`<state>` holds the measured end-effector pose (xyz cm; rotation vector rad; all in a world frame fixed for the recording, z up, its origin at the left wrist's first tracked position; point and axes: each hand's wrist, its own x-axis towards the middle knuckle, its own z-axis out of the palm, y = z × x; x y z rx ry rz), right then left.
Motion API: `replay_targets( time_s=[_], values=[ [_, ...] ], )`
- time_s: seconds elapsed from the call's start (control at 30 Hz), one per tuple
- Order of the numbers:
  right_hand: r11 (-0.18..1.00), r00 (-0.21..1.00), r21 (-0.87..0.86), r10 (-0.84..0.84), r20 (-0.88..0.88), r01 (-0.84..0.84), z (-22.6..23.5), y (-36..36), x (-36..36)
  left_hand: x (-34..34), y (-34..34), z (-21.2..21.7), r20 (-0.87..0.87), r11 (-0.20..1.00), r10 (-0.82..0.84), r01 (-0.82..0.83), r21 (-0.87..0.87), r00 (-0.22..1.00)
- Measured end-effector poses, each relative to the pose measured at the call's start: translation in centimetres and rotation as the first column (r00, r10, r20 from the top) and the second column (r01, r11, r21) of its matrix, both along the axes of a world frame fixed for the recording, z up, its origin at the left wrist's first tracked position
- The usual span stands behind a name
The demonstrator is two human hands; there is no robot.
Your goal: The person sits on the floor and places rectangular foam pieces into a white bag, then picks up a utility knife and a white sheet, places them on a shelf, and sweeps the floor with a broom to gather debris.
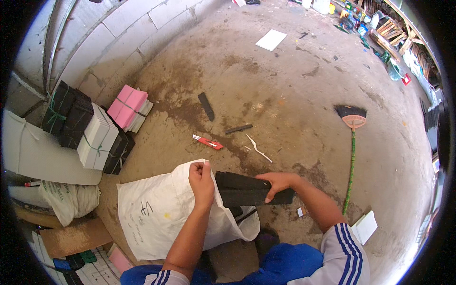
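Left hand (202, 183) is fisted around the rim of a white woven sack (156, 209), probably so the mouth won't flop shut. Right hand (278, 183) has a stack of black foam-looking sheets (242, 193) by the right end, thumb on the near side, I'd guess so they don't fan out; their other end's right at the sack's mouth. From the hands, there's a red box cutter (210, 142) at 11 o'clock, a pink bundle (127, 105) at 10 (tied, likely against slipping), and a broom head (354, 121) at 2.
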<state>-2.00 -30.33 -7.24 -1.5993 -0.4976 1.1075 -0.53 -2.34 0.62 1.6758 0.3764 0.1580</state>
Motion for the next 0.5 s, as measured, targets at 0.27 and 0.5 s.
replay_targets(
  time_s=[0.27,0.5],
  values=[
    [0.996,0.963,-0.051,-0.055,0.262,0.071,2.3,-4.8,0.3,1.7,3.8,1.5,0.086,0.984,0.180,-0.181,0.003,0.980],
    [0.989,0.936,-0.145,0.052,0.347,-0.001,4.2,-3.8,-1.6,0.5,2.7,2.9,0.070,0.994,-0.036,0.029,0.106,0.997]
  ],
)
